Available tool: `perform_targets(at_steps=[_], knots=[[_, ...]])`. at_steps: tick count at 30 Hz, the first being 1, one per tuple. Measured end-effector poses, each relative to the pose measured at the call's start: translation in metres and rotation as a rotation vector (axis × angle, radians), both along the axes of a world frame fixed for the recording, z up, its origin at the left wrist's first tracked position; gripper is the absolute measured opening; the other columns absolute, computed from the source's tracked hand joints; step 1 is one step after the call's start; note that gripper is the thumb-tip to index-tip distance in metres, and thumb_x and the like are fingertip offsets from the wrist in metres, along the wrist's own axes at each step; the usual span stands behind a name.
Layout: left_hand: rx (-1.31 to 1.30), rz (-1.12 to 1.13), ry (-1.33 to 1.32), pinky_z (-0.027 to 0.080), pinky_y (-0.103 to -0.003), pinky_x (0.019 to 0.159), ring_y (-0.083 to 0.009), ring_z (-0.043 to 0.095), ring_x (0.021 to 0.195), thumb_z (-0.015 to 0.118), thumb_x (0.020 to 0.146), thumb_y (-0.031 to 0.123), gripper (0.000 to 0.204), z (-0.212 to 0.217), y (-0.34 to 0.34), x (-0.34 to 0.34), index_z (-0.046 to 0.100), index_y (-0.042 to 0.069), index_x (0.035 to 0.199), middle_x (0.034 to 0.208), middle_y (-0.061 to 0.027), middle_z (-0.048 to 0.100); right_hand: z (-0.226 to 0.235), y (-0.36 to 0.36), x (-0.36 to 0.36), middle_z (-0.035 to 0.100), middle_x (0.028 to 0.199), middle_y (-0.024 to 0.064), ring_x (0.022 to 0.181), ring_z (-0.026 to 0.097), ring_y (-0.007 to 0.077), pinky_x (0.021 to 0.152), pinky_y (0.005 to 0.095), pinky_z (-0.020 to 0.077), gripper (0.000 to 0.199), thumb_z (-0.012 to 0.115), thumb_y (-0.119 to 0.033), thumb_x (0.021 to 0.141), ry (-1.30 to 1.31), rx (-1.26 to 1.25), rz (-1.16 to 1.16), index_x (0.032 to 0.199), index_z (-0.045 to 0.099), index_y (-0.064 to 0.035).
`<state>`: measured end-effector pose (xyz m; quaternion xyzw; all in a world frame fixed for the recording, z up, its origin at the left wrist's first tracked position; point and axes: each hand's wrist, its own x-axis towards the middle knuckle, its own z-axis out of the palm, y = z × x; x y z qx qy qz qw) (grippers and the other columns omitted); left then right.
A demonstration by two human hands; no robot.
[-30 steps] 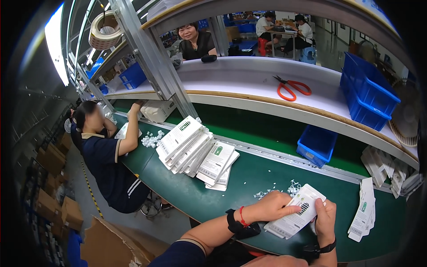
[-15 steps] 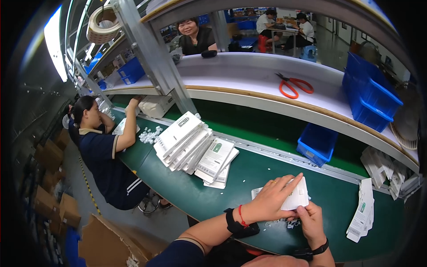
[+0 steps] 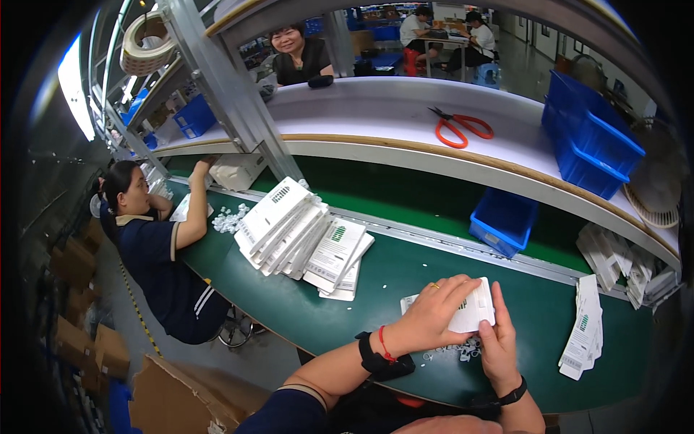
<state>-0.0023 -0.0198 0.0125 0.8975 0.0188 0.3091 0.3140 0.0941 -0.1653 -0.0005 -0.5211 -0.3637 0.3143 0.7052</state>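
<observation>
A flat white box (image 3: 473, 309) with green print is held up over the green bench, between my two hands. My left hand (image 3: 435, 312) lies over its left side, fingers across the front and along the top. My right hand (image 3: 499, 347) grips the lower right corner, thumb in front and fingers up along the right edge. Beneath the hands lies a heap of small white pieces (image 3: 466, 351), partly hidden. Another white package (image 3: 408, 303) shows only its edge beside my left hand.
Left of my hands stand a leaning stack of white boxes (image 3: 278, 224) and several more boxes (image 3: 337, 253). Fanned white packages (image 3: 580, 329) lie at right. A blue bin (image 3: 504, 220) sits behind; red-handled snips (image 3: 463, 129) and blue bins (image 3: 589, 152) occupy the shelf. A co-worker (image 3: 148, 224) sits at left.
My right hand has shifted its hold, its fingers now reaching up along the box's right edge. The box has turned so more of its green print shows. The whole view has shifted slightly.
</observation>
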Motion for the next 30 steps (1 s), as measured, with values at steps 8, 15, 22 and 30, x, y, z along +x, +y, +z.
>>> perform_targets(at_steps=[8,15,22,30], knots=[[0.034,-0.029,-0.010,0.043,-0.042,0.091,-0.0354,0.053,0.109,0.076,0.064,0.023,0.079,0.003,0.003,0.000,0.043,-0.002,0.131,0.124,-0.0200,0.051,-0.001,-0.002,0.000,0.050,0.132,0.0152,0.117,0.050,0.0190,0.099,0.0298,0.0378,0.051,0.046,-0.014,0.096,-0.308,-0.045,-0.069,0.141,0.032,0.0043],[0.174,-0.003,0.084,0.043,-0.039,0.085,-0.0299,0.056,0.105,0.077,0.060,0.021,0.083,0.004,-0.003,-0.004,0.045,0.007,0.135,0.126,-0.0155,0.052,-0.015,-0.006,0.010,0.062,0.110,0.0139,0.099,0.059,0.0166,0.087,0.0274,0.0455,0.037,0.055,-0.007,0.091,-0.348,-0.012,-0.079,0.126,0.051,0.0046],[0.322,-0.095,0.083,0.039,-0.040,0.089,-0.0293,0.054,0.109,0.078,0.057,0.023,0.083,0.006,-0.005,-0.008,0.047,0.007,0.133,0.129,-0.0153,0.050,-0.011,-0.002,0.002,0.062,0.092,0.0056,0.082,0.059,0.0081,0.073,0.0211,0.0483,0.026,0.062,0.007,0.083,0.169,0.044,-0.116,0.107,0.053,0.0014],[0.294,0.125,0.207,0.037,-0.041,0.088,-0.0281,0.053,0.099,0.086,0.047,0.037,0.099,0.009,0.010,0.000,0.045,0.001,0.130,0.109,-0.0132,0.055,-0.007,-0.004,0.035,0.066,0.086,0.0061,0.077,0.060,0.0070,0.068,0.0205,0.0490,0.004,0.060,-0.001,0.088,0.051,0.038,-0.266,0.087,0.058,0.0017]])
